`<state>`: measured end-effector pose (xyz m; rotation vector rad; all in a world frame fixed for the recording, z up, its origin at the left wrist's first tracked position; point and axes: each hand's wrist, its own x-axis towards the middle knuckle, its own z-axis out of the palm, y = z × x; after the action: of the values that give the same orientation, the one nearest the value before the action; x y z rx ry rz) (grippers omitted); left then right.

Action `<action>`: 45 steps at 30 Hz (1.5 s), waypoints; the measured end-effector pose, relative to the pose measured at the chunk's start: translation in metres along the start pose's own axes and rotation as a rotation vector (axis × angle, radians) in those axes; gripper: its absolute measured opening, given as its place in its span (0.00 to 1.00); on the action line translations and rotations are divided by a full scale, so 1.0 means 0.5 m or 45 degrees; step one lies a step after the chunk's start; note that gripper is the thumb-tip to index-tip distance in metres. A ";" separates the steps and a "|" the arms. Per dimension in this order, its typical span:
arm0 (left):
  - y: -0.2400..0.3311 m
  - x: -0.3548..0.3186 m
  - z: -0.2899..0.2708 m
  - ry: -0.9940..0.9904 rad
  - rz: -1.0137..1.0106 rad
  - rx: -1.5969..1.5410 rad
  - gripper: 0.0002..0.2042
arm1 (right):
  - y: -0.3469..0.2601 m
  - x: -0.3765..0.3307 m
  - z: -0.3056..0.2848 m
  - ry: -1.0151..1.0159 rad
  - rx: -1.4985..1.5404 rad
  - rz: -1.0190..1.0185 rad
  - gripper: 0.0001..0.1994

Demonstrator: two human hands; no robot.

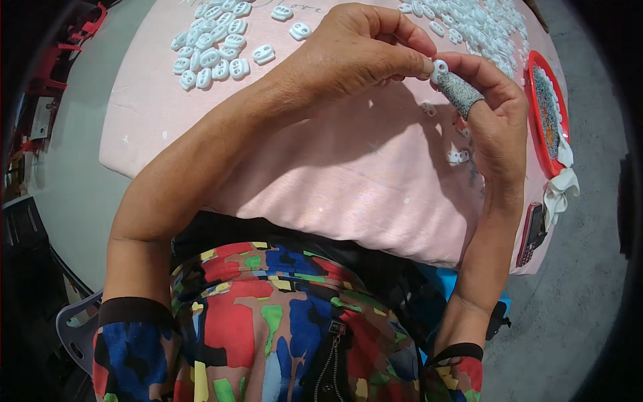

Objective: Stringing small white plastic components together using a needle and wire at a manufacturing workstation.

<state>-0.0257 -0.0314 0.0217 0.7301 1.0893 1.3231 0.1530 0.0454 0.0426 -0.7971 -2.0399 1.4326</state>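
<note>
Above the table's right half, my left hand (368, 50) and my right hand (492, 100) meet fingertip to fingertip. Between them is a small white plastic cord lock (439, 68) with a round hole showing. My left thumb and fingers pinch it from one side; my right thumb, wrapped in a grey speckled cover (459, 94), and right index finger close on it from the other. Part of the piece is hidden by the fingertips. A few loose white pieces (457, 157) lie on the cloth beneath my right hand.
The table wears a pink cloth (321, 181). White two-holed pieces (214, 47) lie grouped at the far left, with a larger white heap (485, 30) at the far right. Along the right edge are a red basket (562, 110) of small grey parts, a white cloth (561, 191) and a phone (531, 234).
</note>
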 end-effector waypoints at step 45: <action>0.020 -0.021 0.037 0.071 -0.212 -0.309 0.05 | 0.006 -0.005 0.002 0.073 -0.128 -0.157 0.15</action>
<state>-0.0117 -0.0374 0.0398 0.4158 0.9893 1.3100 0.1549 0.0438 0.0391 -0.7303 -2.0927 1.2342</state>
